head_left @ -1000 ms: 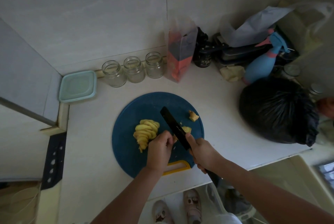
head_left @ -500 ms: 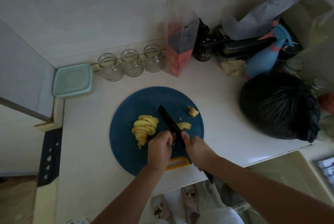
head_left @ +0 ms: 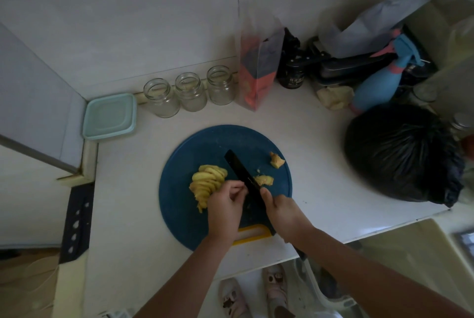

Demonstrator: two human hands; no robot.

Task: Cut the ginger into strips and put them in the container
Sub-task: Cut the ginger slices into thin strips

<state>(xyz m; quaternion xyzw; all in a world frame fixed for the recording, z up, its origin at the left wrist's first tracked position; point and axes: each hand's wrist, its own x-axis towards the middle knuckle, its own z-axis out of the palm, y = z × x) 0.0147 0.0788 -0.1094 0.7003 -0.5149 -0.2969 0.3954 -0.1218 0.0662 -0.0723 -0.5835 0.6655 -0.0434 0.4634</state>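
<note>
Head view: ginger (head_left: 207, 181) on blue board (head_left: 179, 204), white corner countertop (head_left: 128, 189).

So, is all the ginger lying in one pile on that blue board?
No: the ginger slices lie fanned left of the knife, while two loose ginger pieces sit apart on the cutting board to its right.

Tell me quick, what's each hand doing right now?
Left hand: fingers curled beside the ginger slices; whether it holds anything cannot be told.
Right hand: gripping the black knife.
</note>
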